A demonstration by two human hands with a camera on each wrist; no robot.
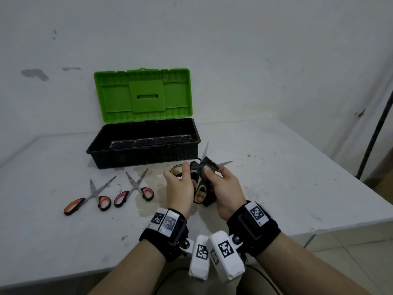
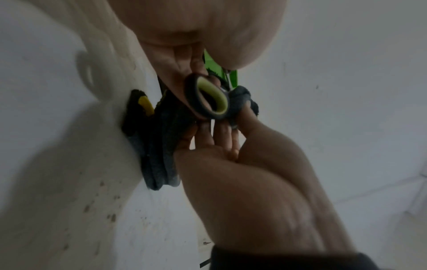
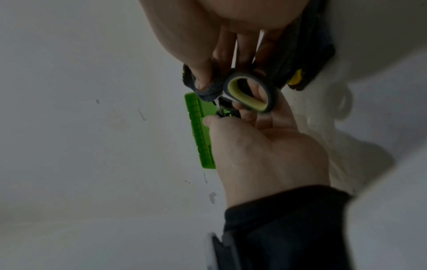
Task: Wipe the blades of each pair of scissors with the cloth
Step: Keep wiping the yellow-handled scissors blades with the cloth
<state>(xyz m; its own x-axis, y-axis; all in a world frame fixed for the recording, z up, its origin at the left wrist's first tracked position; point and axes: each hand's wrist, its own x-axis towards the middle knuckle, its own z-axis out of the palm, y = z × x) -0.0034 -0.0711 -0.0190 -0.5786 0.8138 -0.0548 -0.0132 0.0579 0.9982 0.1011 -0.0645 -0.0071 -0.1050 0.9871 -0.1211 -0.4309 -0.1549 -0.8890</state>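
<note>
Above the table, my left hand (image 1: 182, 174) grips the yellow-green-handled scissors (image 1: 200, 191) by the handles. One handle ring (image 2: 208, 96) shows close up in the left wrist view, and the same ring (image 3: 249, 93) in the right wrist view. The blades stand spread, tips pointing away from me. With my right hand (image 1: 213, 174) I pinch a dark grey cloth (image 1: 207, 163) around the blades near the pivot. The rest of the cloth (image 2: 161, 146) hangs below my fingers. Orange-handled scissors (image 1: 89, 199) and pink-handled scissors (image 1: 134, 190) lie on the table to the left, blades spread.
A black toolbox (image 1: 144, 145) with its green lid (image 1: 144, 96) raised stands behind the scissors, near the wall. The white table (image 1: 297, 177) ends at a front edge close to my wrists and a right edge beside a dark pole (image 1: 374, 128).
</note>
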